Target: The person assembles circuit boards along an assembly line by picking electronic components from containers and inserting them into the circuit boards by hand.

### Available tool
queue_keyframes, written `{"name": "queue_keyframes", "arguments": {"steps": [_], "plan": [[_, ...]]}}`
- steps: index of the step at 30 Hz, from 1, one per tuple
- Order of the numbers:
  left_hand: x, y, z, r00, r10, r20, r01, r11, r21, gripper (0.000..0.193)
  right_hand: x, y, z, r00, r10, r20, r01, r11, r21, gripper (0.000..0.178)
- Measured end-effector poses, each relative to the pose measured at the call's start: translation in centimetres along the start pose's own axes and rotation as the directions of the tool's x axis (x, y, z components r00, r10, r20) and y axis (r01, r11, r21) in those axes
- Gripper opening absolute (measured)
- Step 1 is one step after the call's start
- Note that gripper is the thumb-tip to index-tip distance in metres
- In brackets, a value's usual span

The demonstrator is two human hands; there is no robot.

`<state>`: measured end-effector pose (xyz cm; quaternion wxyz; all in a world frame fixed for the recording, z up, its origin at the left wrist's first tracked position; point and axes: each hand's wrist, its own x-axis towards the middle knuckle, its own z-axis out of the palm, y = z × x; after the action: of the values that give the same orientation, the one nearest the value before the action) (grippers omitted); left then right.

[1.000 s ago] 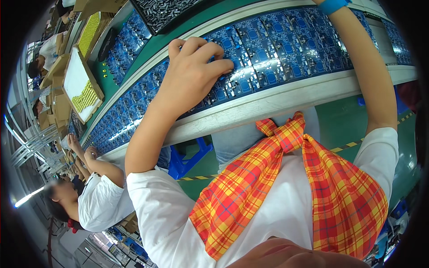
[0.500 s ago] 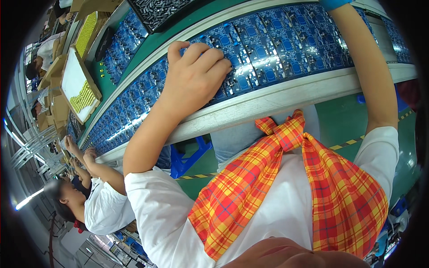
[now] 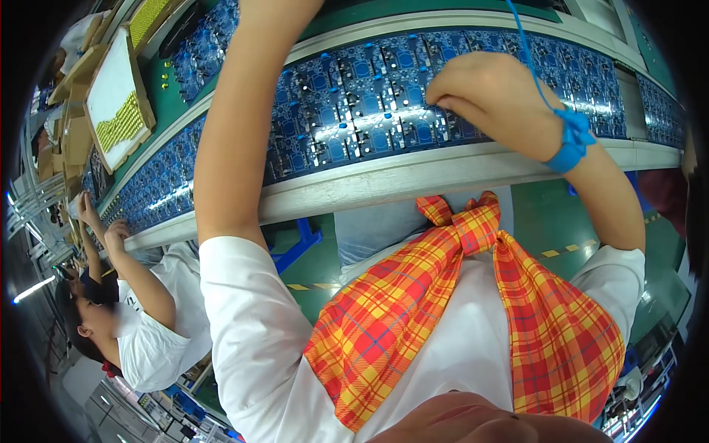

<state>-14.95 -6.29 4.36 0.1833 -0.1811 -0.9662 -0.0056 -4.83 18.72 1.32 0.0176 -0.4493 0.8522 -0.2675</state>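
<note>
A long row of blue circuit boards (image 3: 314,111), dotted with small blue, white and black parts, lies in front of me. Over the right half of these boards is my right hand (image 3: 491,92), its fingers bent down and pressed together close to the board surface. What they pinch, if anything, is hidden. A blue strap (image 3: 570,146) with a thin blue cord (image 3: 526,48) circles that wrist. My left forearm (image 3: 235,140) reaches across the boards, and its hand lies beyond the upper edge of the view.
A pale metal rail (image 3: 413,168) runs along the near side. At the far left stand a cardboard tray (image 3: 117,133) with rows of yellow parts and a heap of blue-topped components (image 3: 203,63). Another person (image 3: 159,303) in white works along the line at left.
My left hand has gone from above the boards up past the top edge. My right hand has come down from the upper right onto the boards, its fingers closed.
</note>
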Motion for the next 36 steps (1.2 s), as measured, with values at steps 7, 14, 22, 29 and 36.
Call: {"name": "queue_keyframes", "arguments": {"steps": [7, 14, 22, 29, 36], "plan": [[0.1, -0.3, 1.9, 0.988, 0.052, -0.144, -0.043, 0.997, 0.063, 0.015, 0.2, -0.3, 0.6, 0.997, 0.027, 0.073, -0.021, 0.995, -0.093, 0.010], [-3.0, 1.2, -0.4, 0.979, 0.040, -0.199, -0.141, 0.840, -0.525, 0.016, 0.1, -0.6, 1.0, 0.998, 0.033, 0.054, -0.023, 0.983, -0.180, 0.012], [-10.6, 3.2, -1.6, 0.978, 0.202, 0.062, -0.104, 0.716, -0.690, 0.016, 0.1, -0.7, 1.0, 0.998, -0.001, 0.062, 0.017, 0.969, -0.248, 0.014], [-11.0, 2.8, -2.2, 0.931, 0.197, 0.306, 0.132, 0.601, -0.789, 0.015, -0.3, -2.3, 0.8, 0.997, 0.009, 0.077, 0.014, 0.956, -0.293, 0.015], [-11.7, 3.4, -2.9, 0.905, 0.118, 0.409, 0.265, 0.597, -0.757, 0.015, 0.0, 3.0, -2.9, 0.959, -0.108, -0.261, 0.032, 0.960, -0.277, 0.019]]}}
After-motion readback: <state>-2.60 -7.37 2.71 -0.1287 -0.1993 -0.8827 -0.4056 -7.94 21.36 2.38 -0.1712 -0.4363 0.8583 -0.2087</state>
